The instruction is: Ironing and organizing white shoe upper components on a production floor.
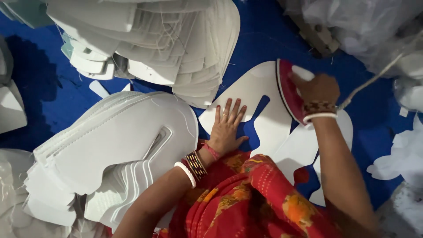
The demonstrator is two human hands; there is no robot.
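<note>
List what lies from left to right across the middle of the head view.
Stack of white cut pieces → left hand pressed flat on the white cut piece → red iron → right hand gripping the iron's handle → heap of white scraps.

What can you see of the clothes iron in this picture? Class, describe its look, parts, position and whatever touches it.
The iron has a dark red body with a pale edge around its soleplate and a white handle, mostly hidden by the right hand closed over it. It rests soleplate-down, its nose pointing away from the person, on a flat white cut-out piece spread over the blue surface. A pale cord runs off to the upper right.
</note>
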